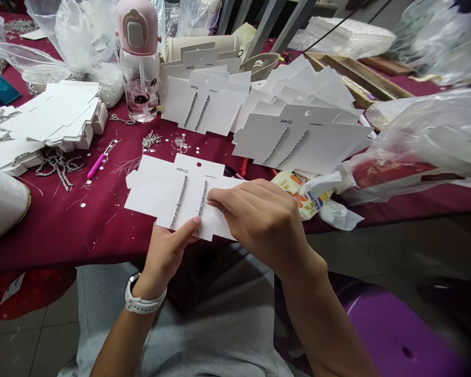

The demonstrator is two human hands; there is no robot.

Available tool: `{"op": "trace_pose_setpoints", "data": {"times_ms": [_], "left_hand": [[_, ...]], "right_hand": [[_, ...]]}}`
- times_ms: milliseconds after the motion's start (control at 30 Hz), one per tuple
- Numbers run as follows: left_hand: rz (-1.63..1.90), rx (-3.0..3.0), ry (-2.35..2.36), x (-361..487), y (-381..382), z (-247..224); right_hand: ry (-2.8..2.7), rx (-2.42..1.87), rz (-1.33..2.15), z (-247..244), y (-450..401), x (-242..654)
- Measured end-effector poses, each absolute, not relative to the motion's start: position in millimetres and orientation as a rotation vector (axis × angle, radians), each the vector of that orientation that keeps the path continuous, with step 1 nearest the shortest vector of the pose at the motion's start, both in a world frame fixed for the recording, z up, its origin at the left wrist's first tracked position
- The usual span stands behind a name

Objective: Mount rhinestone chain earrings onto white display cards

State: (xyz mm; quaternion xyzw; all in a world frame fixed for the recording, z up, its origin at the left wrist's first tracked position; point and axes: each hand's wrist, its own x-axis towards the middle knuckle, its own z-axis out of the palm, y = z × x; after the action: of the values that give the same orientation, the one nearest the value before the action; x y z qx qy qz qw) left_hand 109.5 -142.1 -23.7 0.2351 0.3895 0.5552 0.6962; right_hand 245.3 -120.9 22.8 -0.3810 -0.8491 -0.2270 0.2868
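One card point(155, 183) held by two hands
Pinched by left hand point(163, 259) and right hand point(259, 225); two strands point(179, 201) run lengthwise away from the body.

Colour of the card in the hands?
White with dark print; the card shows best in the head view.

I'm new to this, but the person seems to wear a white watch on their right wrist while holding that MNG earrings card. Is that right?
Not quite: the white watch is on the left wrist, not the right, as the head view shows. The left hand is indeed holding the MNG earrings card.
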Motion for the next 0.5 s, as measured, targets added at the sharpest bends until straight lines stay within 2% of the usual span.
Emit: {"op": "trace_pose_setpoints", "data": {"times_ms": [500], "left_hand": [[1.216,0.537,0.890,109.1,-142.6,-20.9]], "right_hand": [[-2.282,-0.996,-0.608,22.1,-120.3,246.5]]}}
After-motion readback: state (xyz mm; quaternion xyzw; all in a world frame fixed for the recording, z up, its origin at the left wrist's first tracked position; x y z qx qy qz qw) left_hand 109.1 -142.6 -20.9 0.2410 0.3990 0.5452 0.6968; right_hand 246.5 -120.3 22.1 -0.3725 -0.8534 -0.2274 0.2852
